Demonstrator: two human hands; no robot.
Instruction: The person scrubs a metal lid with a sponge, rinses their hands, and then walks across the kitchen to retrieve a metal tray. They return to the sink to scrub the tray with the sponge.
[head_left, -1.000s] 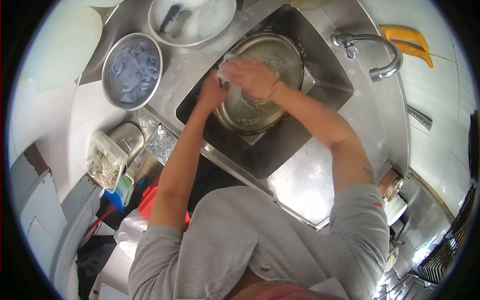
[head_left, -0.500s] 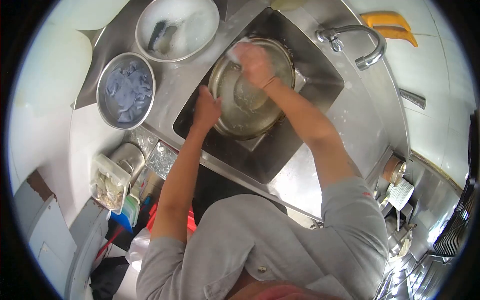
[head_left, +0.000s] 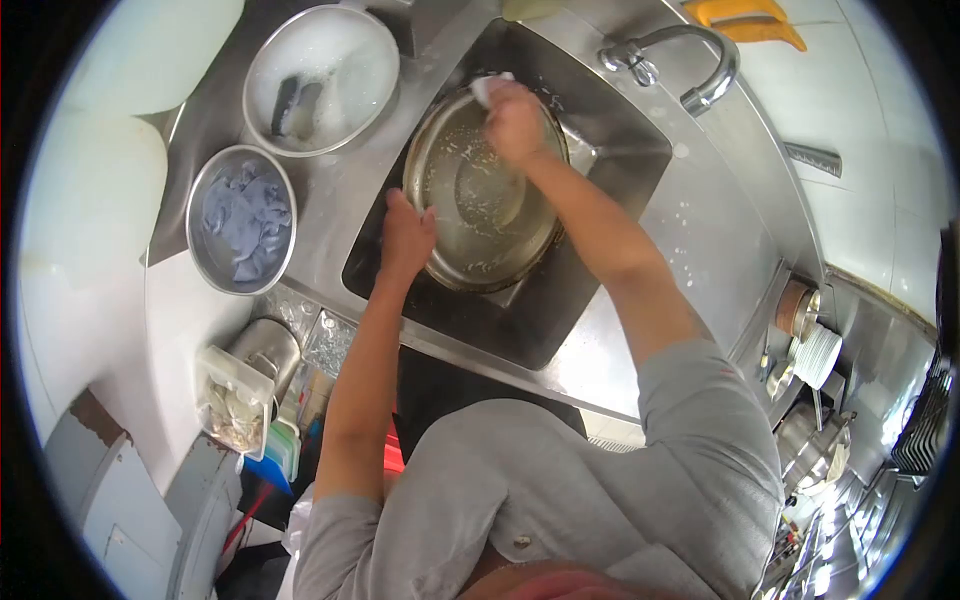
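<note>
A large round metal pan [head_left: 465, 240], wet and marked with suds, lies tilted in the steel sink [head_left: 540, 335]. My left hand [head_left: 407, 235] grips its left rim, the fingertips partly hidden by the rim. At the pan's upper edge my right hand [head_left: 515, 125] is closed on a white cloth or pad [head_left: 490, 90], pressed against the rim.
Left of the sink stand a bowl of suds [head_left: 350, 60] holding a dark item and a bowl with blue-grey cloth [head_left: 245, 220]. The faucet [head_left: 710, 90] curves over the right side. A plastic container [head_left: 235, 405] sits at lower left.
My right hand has moved toward the pan's upper rim with the white pad. The pan looks more tilted. The whole view has shifted slightly; my left hand still holds the rim.
</note>
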